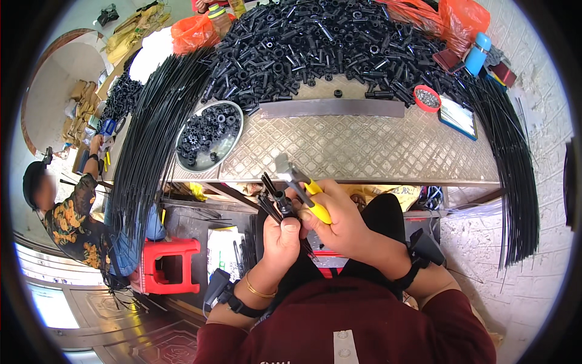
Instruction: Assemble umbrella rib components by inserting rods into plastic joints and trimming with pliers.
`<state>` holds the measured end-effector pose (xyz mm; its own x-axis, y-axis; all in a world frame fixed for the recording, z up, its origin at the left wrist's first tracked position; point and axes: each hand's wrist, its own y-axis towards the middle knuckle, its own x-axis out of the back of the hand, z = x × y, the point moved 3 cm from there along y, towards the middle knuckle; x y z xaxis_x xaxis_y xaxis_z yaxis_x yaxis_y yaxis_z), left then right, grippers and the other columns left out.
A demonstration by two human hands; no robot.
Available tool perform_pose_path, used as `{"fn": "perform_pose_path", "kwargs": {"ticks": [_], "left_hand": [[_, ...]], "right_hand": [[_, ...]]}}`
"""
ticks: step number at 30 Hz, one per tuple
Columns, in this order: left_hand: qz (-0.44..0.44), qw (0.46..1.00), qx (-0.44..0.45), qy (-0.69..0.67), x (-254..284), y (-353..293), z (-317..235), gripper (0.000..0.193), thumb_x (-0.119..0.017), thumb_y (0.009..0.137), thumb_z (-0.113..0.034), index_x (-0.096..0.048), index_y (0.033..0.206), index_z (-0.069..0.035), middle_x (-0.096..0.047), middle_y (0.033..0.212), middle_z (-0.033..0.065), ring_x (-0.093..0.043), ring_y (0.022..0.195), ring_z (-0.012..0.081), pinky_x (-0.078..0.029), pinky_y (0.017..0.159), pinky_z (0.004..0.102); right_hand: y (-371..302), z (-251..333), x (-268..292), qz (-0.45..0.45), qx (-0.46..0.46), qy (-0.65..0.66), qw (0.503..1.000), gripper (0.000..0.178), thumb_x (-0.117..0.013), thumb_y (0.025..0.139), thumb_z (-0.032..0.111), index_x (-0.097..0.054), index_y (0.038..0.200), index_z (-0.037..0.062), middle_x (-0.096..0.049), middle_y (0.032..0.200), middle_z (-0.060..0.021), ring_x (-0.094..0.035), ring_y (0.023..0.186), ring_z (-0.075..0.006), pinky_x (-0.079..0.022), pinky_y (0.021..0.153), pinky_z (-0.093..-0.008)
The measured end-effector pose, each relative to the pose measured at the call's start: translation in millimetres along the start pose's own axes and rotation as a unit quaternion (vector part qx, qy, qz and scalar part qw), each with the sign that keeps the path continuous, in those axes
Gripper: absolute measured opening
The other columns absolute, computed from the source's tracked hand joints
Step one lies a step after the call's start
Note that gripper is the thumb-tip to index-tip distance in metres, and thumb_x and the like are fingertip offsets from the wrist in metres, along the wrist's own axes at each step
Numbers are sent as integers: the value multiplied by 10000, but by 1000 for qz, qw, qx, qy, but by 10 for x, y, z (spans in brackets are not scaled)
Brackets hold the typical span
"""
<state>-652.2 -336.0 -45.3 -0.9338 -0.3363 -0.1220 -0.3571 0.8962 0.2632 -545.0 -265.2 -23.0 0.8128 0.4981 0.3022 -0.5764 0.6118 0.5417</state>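
Note:
My left hand [282, 241] is closed around a black ribbed plastic fitting [282, 204] with several thin black rods [267, 203] beside it, held upright over my lap. Rod ends also stick out below my fingers. In my right hand [342, 219] is a pair of pliers [293, 175] with a silver head and yellow-and-black handles. The head points up and away to the left, just above the fitting. My two hands touch or nearly touch, so the fingertips between them are partly hidden.
Beyond the hands is a patterned table [315, 145] with a metal strip [333, 108], a bowl of black toothed parts [241, 134], a heap of black fittings [327, 45] and a red dish [427, 98]. Long black rods [154, 115] hang at left. A red stool [171, 247] and a person [82, 221] are left.

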Motion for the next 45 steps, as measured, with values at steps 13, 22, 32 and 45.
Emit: {"fn": "perform_pose_path", "kwargs": {"ticks": [13, 22, 32, 45], "left_hand": [[23, 999, 43, -8, 54, -26, 47, 948, -374, 776, -754, -359, 1356, -5, -496, 1277, 148, -552, 921, 130, -457, 647, 228], [25, 991, -12, -131, 148, 7, 128, 827, -627, 745, -549, -376, 1337, -28, -498, 637, -2, -425, 515, 61, -326, 478, 194], [14, 991, 16, -132, 255, -23, 95, 651, -895, 539, -231, -535, 1047, -39, -505, 683, -13, -438, 596, 57, -332, 553, 202], [-46, 999, 5, 6, 231, -76, 67, 440, -829, 619, -149, -479, 865, -46, -474, 789, 13, -446, 702, 91, -401, 655, 236]], "right_hand": [[13, -65, -97, 79, 52, 100, 991, 338, -654, 811, 85, -456, 1066, -13, -424, 1024, -145, -576, 720, -219, -483, 630, -316], [25, -16, 321, 121, 7, -56, 991, 217, -672, 766, 183, -570, 880, 29, -527, 950, -139, -566, 826, -282, -452, 704, -378], [-49, 309, 681, 284, 73, -304, 907, 101, -610, 687, 87, -574, 775, 54, -500, 817, -107, -533, 759, -269, -435, 672, -376], [-143, 238, 535, 304, 28, -265, 915, 126, -594, 704, 79, -574, 819, 32, -508, 827, -120, -546, 775, -285, -444, 678, -376]]}}
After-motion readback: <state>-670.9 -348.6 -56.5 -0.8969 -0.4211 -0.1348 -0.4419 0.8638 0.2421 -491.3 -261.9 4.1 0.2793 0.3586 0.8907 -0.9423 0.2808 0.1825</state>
